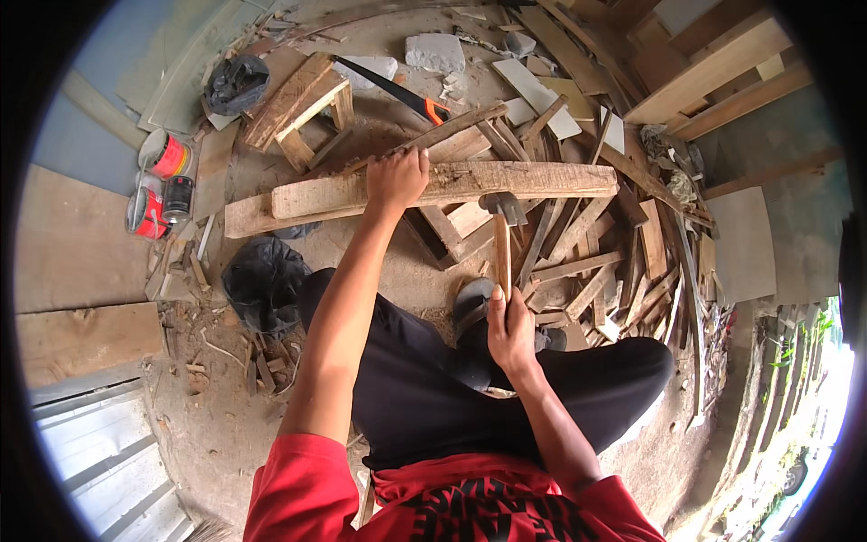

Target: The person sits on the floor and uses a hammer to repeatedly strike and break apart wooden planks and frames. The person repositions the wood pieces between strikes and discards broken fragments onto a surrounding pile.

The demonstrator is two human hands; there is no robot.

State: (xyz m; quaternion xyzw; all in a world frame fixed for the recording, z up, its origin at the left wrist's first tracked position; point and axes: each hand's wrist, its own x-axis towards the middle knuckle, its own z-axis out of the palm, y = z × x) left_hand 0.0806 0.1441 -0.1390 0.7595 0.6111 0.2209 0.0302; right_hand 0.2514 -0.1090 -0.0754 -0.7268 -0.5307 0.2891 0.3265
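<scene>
My left hand (398, 180) is closed over a long rough wooden beam (524, 181) that lies crosswise in front of me. Its fingers curl over the far edge. A second plank (248, 219) shows beneath the beam at its left end. In my right hand (511, 331) is a hammer (502, 248), gripped low on its wooden handle. The dark metal head is up against the near side of the beam, right of its middle; whether it touches the wood I cannot tell.
Scrap boards (587, 262) pile up at the right. A handsaw (388, 88) with an orange-and-black handle lies beyond the beam, beside a small wooden frame (298, 104). Paint cans (165, 154) and a black plastic bag (264, 282) are at the left. White blocks (434, 53) lie farther off.
</scene>
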